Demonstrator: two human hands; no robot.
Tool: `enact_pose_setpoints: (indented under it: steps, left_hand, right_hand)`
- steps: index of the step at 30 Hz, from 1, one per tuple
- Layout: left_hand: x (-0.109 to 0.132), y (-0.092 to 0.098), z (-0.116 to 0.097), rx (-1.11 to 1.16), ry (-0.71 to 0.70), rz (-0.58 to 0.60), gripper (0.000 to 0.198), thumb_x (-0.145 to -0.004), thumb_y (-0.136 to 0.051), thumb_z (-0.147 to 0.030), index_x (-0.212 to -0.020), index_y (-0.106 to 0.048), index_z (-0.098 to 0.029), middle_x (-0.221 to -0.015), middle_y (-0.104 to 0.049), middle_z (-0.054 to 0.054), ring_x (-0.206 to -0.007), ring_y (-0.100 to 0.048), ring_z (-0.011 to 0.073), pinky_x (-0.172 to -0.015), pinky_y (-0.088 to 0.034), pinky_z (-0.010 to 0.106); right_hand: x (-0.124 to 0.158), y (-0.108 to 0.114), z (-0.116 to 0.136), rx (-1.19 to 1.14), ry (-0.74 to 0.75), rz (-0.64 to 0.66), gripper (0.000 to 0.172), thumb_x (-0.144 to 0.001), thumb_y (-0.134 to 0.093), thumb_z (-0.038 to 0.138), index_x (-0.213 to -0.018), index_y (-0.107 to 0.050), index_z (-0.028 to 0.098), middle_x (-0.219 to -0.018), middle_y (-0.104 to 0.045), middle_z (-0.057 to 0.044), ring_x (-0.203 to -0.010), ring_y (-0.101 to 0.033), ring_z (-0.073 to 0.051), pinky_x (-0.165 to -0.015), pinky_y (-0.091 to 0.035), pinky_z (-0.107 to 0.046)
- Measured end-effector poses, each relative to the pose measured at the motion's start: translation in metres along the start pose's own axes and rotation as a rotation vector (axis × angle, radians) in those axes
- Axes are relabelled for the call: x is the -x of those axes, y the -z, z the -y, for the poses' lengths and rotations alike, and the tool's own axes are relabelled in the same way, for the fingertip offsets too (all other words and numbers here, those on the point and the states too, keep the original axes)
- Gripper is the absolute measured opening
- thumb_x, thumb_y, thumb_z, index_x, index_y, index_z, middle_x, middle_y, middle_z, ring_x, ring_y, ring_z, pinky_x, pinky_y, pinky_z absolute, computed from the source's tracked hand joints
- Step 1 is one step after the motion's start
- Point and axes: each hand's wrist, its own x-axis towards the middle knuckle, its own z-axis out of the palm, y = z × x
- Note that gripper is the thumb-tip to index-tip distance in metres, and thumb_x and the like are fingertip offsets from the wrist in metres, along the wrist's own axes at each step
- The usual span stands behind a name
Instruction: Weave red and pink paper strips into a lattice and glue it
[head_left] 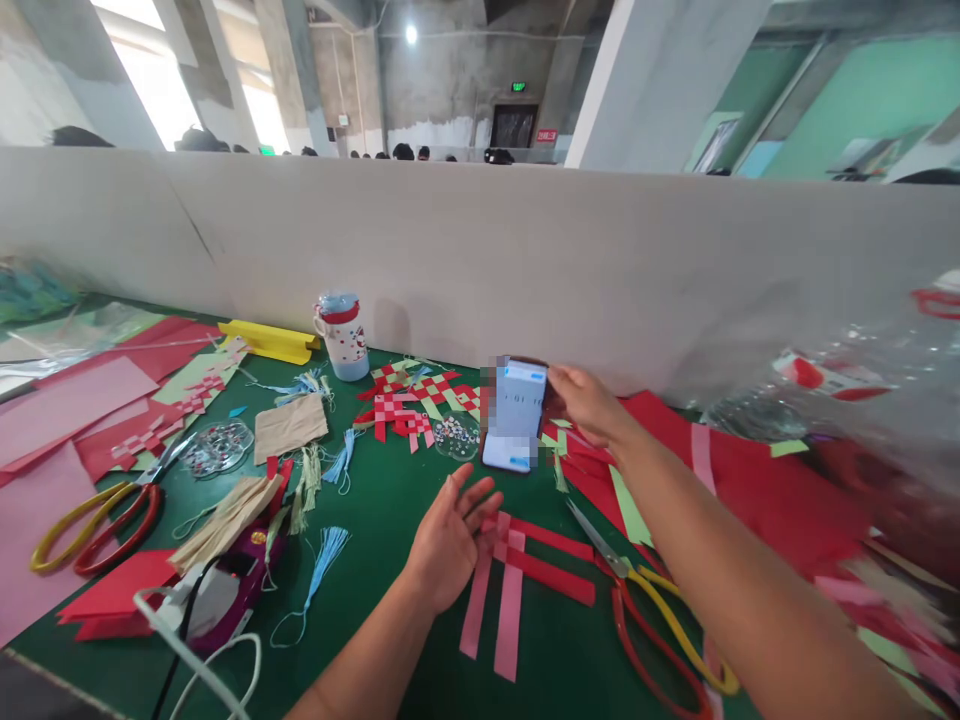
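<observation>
My right hand (583,402) grips a smartphone (523,415) by its right edge and holds it upright over the table, screen towards me. Below and left of the phone is my left hand (452,540), palm turned up and fingers apart, with nothing in it. Partly behind its fingers lies a woven piece of pink and red paper strips (517,565). A pair of scissors (626,580) with red and yellow handles rests under my right forearm. Near the phone sit a clear dish of small beads (456,436) and several woven red, pink and green paper pieces (409,400).
A white cup (345,340) stands against the grey partition (450,260). On the left lie another pair of scissors (124,510), blue tassels (321,570), paper sheets and a purple device (232,590) with cables. Red paper (720,490) and a large plastic bottle (832,375) occupy the right.
</observation>
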Motion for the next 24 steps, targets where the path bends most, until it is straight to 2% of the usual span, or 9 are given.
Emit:
enact_pose_setpoints:
  steps: [2, 5, 9, 13, 17, 24]
  left_hand:
    - [-0.002, 0.002, 0.001, 0.050, -0.016, -0.029, 0.033, -0.095, -0.057, -0.036, -0.123, -0.057, -0.021, -0.116, -0.065, 0.010, -0.102, -0.066, 0.0231, -0.092, -0.052, 0.040]
    - [-0.003, 0.005, 0.008, 0.099, -0.006, -0.027, 0.029, -0.088, -0.068, -0.031, -0.113, -0.062, -0.017, -0.105, -0.069, 0.010, -0.094, -0.069, 0.0214, -0.088, -0.052, 0.036]
    - [-0.004, 0.006, 0.019, 0.109, 0.052, 0.060, 0.029, -0.084, -0.073, -0.032, -0.107, -0.064, -0.015, -0.096, -0.071, 0.009, -0.086, -0.071, 0.0207, -0.081, -0.053, 0.035]
    - [-0.005, 0.009, 0.026, 0.128, 0.108, 0.142, 0.026, -0.086, -0.070, -0.032, -0.105, -0.065, -0.015, -0.095, -0.073, 0.009, -0.087, -0.072, 0.0206, -0.079, -0.054, 0.034]
    - [-0.010, 0.011, 0.032, 0.162, 0.113, 0.149, 0.025, -0.084, -0.071, -0.028, -0.104, -0.066, -0.015, -0.094, -0.074, 0.009, -0.084, -0.072, 0.0209, -0.074, -0.055, 0.033]
    - [-0.017, 0.013, 0.039, 0.141, 0.131, 0.154, 0.025, -0.084, -0.069, -0.028, -0.106, -0.066, -0.016, -0.095, -0.074, 0.009, -0.084, -0.071, 0.0204, -0.074, -0.055, 0.034]
  right_hand:
    - [-0.037, 0.005, 0.001, -0.018, -0.040, -0.024, 0.033, -0.094, -0.056, 0.044, -0.105, -0.065, 0.015, -0.096, -0.070, -0.005, -0.082, -0.066, -0.017, -0.073, -0.056, -0.035]
    - [-0.083, 0.003, 0.000, -0.044, -0.096, -0.039, 0.034, -0.094, -0.058, 0.039, -0.121, -0.059, 0.017, -0.117, -0.063, -0.008, -0.096, -0.064, -0.019, -0.081, -0.056, -0.040]
    - [-0.123, -0.008, -0.009, -0.040, -0.132, -0.022, 0.033, -0.095, -0.057, 0.038, -0.123, -0.059, 0.020, -0.125, -0.061, -0.009, -0.102, -0.063, -0.020, -0.086, -0.055, -0.042]
    - [-0.141, -0.016, -0.024, 0.009, -0.145, 0.036, 0.035, -0.094, -0.058, 0.037, -0.124, -0.058, 0.019, -0.124, -0.061, -0.009, -0.103, -0.063, -0.021, -0.086, -0.055, -0.042]
    - [-0.148, -0.017, -0.034, 0.103, -0.146, 0.100, 0.035, -0.094, -0.058, 0.038, -0.124, -0.058, 0.019, -0.124, -0.061, -0.009, -0.102, -0.063, -0.021, -0.086, -0.055, -0.042]
    - [-0.154, -0.004, -0.029, 0.436, -0.126, 0.158, 0.035, -0.094, -0.059, 0.038, -0.123, -0.058, 0.018, -0.122, -0.062, -0.009, -0.101, -0.063, -0.021, -0.085, -0.055, -0.042]
